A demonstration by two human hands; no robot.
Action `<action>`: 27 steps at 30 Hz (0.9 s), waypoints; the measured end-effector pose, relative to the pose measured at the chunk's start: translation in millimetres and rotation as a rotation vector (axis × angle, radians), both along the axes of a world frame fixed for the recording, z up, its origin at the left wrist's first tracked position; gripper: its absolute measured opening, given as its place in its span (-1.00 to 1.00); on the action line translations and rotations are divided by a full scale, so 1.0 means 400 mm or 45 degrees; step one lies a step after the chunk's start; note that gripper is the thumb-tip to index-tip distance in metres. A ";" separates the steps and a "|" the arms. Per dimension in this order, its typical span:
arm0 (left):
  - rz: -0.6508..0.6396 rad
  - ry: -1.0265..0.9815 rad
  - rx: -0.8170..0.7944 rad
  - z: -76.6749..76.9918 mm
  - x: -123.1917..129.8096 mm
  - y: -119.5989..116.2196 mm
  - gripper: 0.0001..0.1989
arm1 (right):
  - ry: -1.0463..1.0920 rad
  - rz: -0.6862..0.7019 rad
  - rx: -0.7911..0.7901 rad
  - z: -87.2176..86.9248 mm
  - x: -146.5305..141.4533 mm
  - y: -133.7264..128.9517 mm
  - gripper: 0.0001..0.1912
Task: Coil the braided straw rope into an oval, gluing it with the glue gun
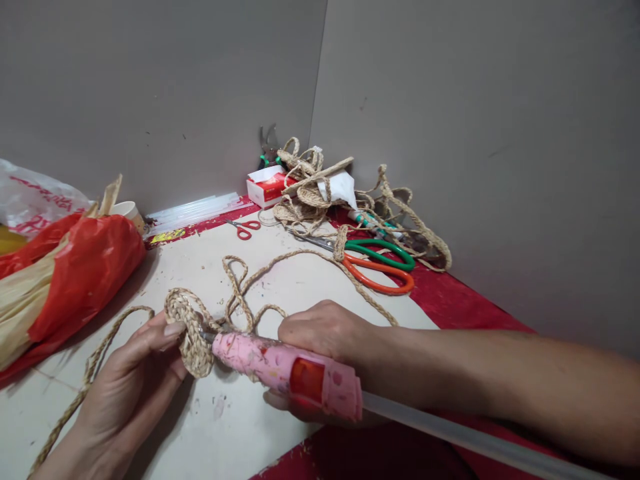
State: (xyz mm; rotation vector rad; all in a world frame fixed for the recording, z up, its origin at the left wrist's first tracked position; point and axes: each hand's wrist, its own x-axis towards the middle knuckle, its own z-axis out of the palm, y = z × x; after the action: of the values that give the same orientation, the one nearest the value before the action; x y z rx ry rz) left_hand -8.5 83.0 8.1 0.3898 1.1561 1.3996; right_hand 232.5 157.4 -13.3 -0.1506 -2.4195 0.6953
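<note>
Between the thumb and fingers of my left hand (143, 370) is a small oval coil of braided straw cord (193, 340), tilted up on its edge. My right hand (325, 333) is wrapped round a pink hot glue gun (280, 363), whose trigger side is hidden. The gun's nozzle points left and meets or nearly meets the coil's right face. A long clear glue stick (450, 427) sticks out of the gun's back end. From the coil, loose braided cord (295, 253) loops across the pale work sheet (240, 427).
Large scissors (380, 267) with green and orange handles lie beyond my right hand, small red scissors (245, 230) further left. A heap of braided cord (310, 193), a red-and-white box (267, 187) and pruners (269, 143) stand near the wall. A red bag (95, 260) sits left, near glue sticks (195, 213).
</note>
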 end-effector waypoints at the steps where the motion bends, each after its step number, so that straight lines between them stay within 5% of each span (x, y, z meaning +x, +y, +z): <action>1: 0.002 0.008 0.001 0.000 -0.001 -0.001 -0.78 | -0.007 0.007 0.004 0.000 0.000 0.000 -0.81; 13: 0.047 0.021 -0.002 0.002 -0.004 0.006 -0.82 | -0.119 0.059 -0.068 0.018 0.006 0.002 -0.78; 24: 0.113 0.341 0.208 0.079 -0.016 -0.002 -0.81 | -0.891 -0.032 0.184 0.070 -0.010 0.003 -0.83; 27: 0.047 0.486 0.227 0.082 -0.011 -0.005 -0.82 | -0.972 0.029 0.191 0.092 0.005 0.004 -0.70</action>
State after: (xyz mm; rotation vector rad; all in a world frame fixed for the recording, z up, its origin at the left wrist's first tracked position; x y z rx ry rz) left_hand -13.0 80.9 40.9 0.7921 1.3515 1.5062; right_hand 234.5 159.0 23.4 -0.3840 -3.1906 0.5163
